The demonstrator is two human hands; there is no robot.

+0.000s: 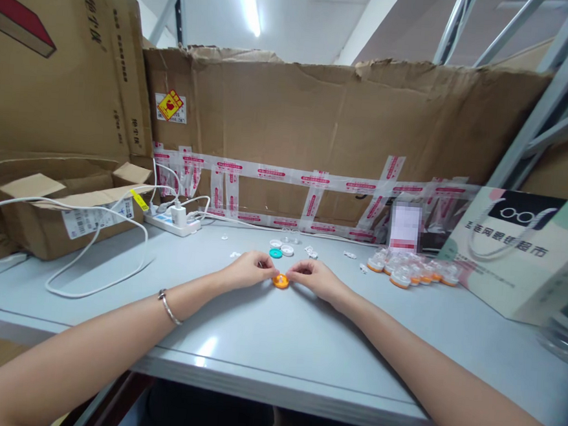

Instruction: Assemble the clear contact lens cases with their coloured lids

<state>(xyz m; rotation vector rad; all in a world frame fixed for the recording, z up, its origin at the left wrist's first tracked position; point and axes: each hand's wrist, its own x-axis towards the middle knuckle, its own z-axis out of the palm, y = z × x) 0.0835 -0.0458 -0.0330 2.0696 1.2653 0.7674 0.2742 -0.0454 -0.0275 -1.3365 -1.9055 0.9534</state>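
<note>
- The place looked like a workshop or storeroom corner fitted out for handwork; which of the two could not be told for certain.
- A plain grey table (265, 341) served as the bench, with an orange disc (280, 283) and small loose parts on it, and clear-topped orange pieces (413, 272) grouped at the right.
- A big cardboard sheet (294, 126), patched with printed tape (262, 171) and bearing a warning sticker (169, 104), walled off the back.
- A tall printed carton (65, 61) and an open box (76, 185) with a shipping label suggested storage.
- Bare metal rack posts (538, 127) rose at the sides.
- A tube light (250, 6) lit the ceiling; a power strip (186, 227) trailed white cables.
</note>
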